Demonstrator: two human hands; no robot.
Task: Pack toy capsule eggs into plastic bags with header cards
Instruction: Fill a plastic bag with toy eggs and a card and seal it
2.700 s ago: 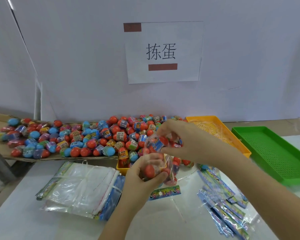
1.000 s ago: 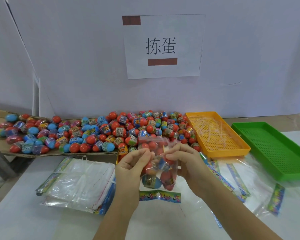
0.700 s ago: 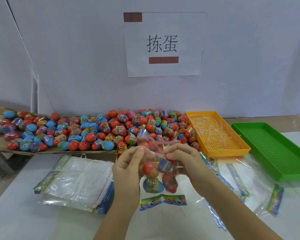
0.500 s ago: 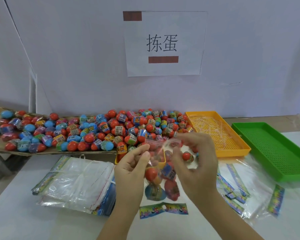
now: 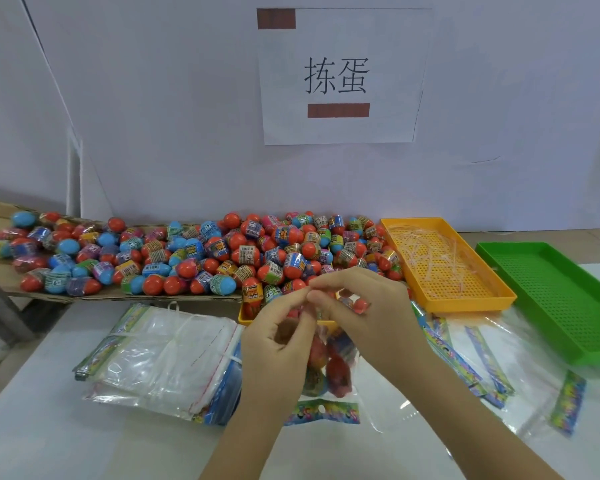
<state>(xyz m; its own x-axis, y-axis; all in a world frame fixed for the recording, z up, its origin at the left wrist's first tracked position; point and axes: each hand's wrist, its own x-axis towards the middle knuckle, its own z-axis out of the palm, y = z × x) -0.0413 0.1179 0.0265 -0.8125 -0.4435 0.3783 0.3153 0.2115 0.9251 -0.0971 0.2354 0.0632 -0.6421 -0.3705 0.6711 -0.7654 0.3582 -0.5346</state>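
A clear plastic bag (image 5: 329,362) with several capsule eggs inside hangs upside down in front of me, its colourful header card (image 5: 321,412) at the bottom just above the white table. My left hand (image 5: 278,344) and my right hand (image 5: 364,306) both pinch the bag's open top edge, fingertips meeting above it. A big heap of red and blue capsule eggs (image 5: 222,258) lies behind on cardboard and in a yellow tray partly hidden by my hands.
A bundle of empty bags (image 5: 160,358) tied with a band lies at the left. Loose empty bags with header cards (image 5: 478,355) lie at the right. An orange tray (image 5: 444,265) holds thin plastic strips; a green tray (image 5: 561,296) stands beside it.
The bag filled with eggs, then both hands took its mouth. My right hand has come back from the right and now meets the left fingertips at the bag's top edge.
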